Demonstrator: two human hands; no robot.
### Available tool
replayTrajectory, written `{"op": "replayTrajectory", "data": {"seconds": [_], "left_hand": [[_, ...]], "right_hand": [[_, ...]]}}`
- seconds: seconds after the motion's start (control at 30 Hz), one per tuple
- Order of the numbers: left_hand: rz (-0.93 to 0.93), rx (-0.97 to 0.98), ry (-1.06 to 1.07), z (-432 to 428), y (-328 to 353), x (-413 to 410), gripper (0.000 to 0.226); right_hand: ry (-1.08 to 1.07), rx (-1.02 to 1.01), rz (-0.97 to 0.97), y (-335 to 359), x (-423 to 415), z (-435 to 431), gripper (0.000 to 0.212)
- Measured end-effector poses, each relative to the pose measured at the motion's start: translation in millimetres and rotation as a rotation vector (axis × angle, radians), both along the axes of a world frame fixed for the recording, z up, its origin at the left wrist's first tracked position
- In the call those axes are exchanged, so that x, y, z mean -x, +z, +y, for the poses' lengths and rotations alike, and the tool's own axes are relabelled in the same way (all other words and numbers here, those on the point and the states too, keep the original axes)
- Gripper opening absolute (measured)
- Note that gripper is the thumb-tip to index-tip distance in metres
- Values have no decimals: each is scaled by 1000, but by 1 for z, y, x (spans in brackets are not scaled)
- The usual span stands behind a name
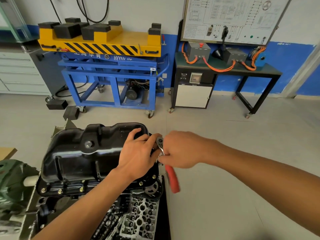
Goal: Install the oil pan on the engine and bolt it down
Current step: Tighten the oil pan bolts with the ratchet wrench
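The black oil pan (83, 153) sits upside-down on top of the engine (138, 213), with several gold bolts (59, 191) along its near flange. My left hand (136, 153) rests on the pan's right end, its thumb against the head of a ratchet wrench (160, 141). My right hand (180, 149) grips the wrench's metal shank just above its red handle (172, 179), which points down toward me and looks blurred. The wrench head stands at the pan's far right corner; the bolt under it is hidden.
A green machine (12, 184) stands to the left of the engine. On the floor beyond are a blue lift cart with a yellow top (107, 66), black rubber blocks (57, 104), a grey drawer cabinet (19, 71) and a black training bench with orange cables (225, 70).
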State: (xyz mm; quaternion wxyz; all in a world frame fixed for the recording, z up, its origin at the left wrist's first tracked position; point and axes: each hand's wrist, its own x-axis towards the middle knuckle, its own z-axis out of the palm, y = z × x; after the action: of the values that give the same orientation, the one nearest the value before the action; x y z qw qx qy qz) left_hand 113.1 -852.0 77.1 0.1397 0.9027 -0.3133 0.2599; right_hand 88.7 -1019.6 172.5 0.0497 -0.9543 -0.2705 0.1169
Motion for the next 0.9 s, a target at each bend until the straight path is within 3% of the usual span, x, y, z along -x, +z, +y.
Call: {"op": "replayTrajectory", "data": {"seconds": [0.1, 0.27, 0.33, 0.43, 0.67, 0.77, 0.9], "left_hand": [[35, -78, -14, 3, 2, 0, 54], [6, -151, -39, 3, 3, -3, 46], [16, -139, -44, 3, 4, -2, 42], [50, -113, -22, 3, 4, 0, 53], [56, 6, -36, 2, 0, -4, 43], [79, -17, -44, 4, -2, -4, 40], [92, -41, -36, 3, -2, -4, 39]], "right_hand": [[-24, -108, -25, -10, 9, 23, 48], [-76, -176, -71, -20, 13, 44, 43], [-101, -174, -45, -16, 13, 43, 43], [-115, -165, 80, -8, 13, 35, 44], [-54, 54, 245, 15, -2, 15, 53], [-23, 163, 290, 22, -8, 8, 44], [-93, 324, 155, 29, -20, -6, 28]]}}
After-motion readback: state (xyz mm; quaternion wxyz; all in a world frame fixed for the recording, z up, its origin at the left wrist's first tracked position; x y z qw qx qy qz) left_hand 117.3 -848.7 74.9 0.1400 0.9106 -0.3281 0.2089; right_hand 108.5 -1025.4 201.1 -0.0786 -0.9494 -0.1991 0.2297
